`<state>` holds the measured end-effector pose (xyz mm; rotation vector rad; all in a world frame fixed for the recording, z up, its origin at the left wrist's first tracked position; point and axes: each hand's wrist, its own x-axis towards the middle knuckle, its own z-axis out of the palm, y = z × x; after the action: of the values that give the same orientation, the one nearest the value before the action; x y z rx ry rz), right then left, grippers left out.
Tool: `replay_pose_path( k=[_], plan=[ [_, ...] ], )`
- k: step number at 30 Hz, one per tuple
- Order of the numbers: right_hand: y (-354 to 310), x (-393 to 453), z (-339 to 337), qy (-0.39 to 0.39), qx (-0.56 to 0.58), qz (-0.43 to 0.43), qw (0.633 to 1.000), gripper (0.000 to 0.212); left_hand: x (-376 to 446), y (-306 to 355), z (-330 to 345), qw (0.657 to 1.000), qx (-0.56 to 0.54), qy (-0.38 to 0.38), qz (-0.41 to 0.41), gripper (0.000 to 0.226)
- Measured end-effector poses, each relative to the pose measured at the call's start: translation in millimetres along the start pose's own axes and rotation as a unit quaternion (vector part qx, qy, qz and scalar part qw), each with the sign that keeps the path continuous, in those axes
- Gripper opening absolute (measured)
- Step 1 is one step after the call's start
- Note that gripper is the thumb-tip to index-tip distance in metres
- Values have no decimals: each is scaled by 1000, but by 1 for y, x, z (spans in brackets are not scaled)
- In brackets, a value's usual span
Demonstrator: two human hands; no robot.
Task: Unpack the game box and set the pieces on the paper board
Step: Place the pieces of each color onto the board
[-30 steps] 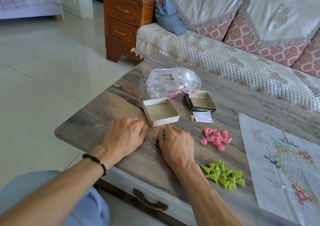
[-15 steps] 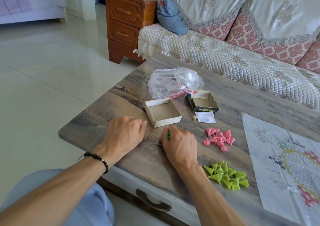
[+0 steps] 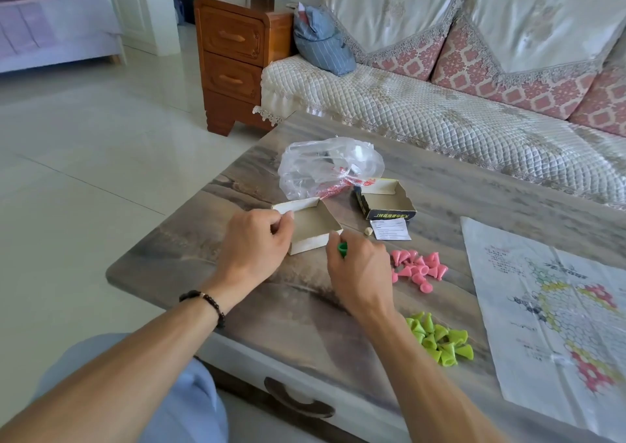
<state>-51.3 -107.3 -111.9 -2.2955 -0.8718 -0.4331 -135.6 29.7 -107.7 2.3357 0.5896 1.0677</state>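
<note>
The right hand (image 3: 359, 266) pinches a dark green piece (image 3: 342, 249); the left hand (image 3: 257, 242) grips the white tray (image 3: 315, 225). Best drop it just beside, clear of the pink pile (image 3: 418, 268).

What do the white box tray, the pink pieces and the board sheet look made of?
White box tray: thin cardboard, matte, with folded walls and a brownish inside. Pink pieces: likely moulded plastic, smooth, uniform in colour, all identical cones. Board sheet: thin printed paper, showing fold creases and lying flat on the table.
</note>
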Motion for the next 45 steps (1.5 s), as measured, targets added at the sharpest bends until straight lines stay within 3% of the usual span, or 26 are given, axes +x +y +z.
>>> replay_pose_path(
  k=[5,11,20,27,34,41,45],
  plan=[
    [25,22,-42,7,8,42,999,45,16,53,23,997,-44,-22,51,55],
    [115,39,-112,64,14,109,992,47,31,130,88,987,-95,-80,100,57],
    [262,47,-179,103,58,228,966,46,34,238,219,973,-150,-171,45,57],
    [340,77,-168,78,4,236,969,46,36,273,304,966,-145,-214,1,55],
    [369,82,-142,38,-53,179,982,44,39,286,351,964,-159,-194,-88,51],
    [376,78,-147,31,-13,170,985,24,29,274,363,967,-177,-181,-23,53],
    [373,81,-157,-21,47,198,979,42,29,282,355,949,-218,-219,-61,49]
  ],
)
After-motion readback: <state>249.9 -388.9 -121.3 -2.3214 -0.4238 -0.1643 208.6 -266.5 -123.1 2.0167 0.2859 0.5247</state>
